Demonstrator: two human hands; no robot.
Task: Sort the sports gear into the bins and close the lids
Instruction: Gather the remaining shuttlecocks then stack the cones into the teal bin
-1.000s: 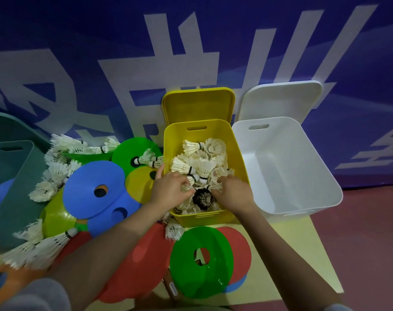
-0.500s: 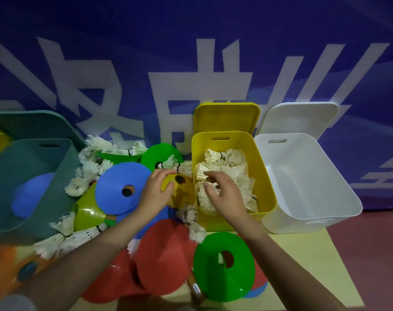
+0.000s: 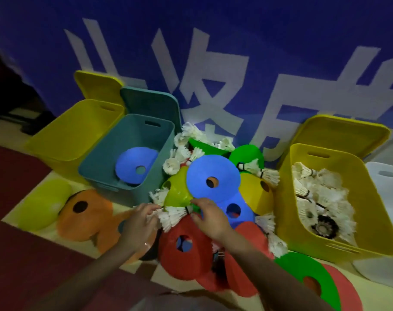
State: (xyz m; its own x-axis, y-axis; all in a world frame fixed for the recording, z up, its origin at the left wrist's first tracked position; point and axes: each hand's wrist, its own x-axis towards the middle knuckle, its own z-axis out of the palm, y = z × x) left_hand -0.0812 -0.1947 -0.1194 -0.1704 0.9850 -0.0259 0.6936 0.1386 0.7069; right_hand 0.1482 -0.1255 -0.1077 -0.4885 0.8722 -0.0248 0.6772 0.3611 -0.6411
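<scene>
1. Yellow plastic forms the bin on the right (image 3: 368, 212), lid (image 3: 339, 133) tipped up behind it against the blue banner (image 3: 236, 52); it holds a heap of white shuttlecocks (image 3: 321, 198) and one dark one (image 3: 324, 226) near its front wall
2. White bin (image 3: 386, 198) stands just beside that yellow one at the right edge of the view, mostly cut off, so what it holds cannot be told
3. Teal bin (image 3: 105, 169) left of centre stands with its lid (image 3: 150, 104) raised and holds a blue disc cone (image 3: 135, 164) lying against its inner wall
4. Second yellow bin (image 3: 63, 140) sits just left of the teal one, lid (image 3: 96, 84) raised; nothing shows inside from this angle
5. Between the teal and right yellow bins lies a pile of disc cones: a blue one (image 3: 213, 178) on top, green (image 3: 247, 153), yellow (image 3: 258, 194) and lime (image 3: 177, 191) ones around it, red ones (image 3: 184, 245) nearest the person, with loose shuttlecocks (image 3: 179, 158) scattered among them
6. Orange cones (image 3: 83, 212) and a lime cone (image 3: 42, 203) lie on the mat in front of the left bins; a green cone (image 3: 303, 277) lies in front of the right yellow bin
7. Left hand (image 3: 139, 223) has its fingers curled at the feather end of a shuttlecock bundle (image 3: 173, 216) lying on the red cone, though blur makes the exact hold unclear
8. Right hand (image 3: 211, 216) pinches the dark cork end of the same bundle
</scene>
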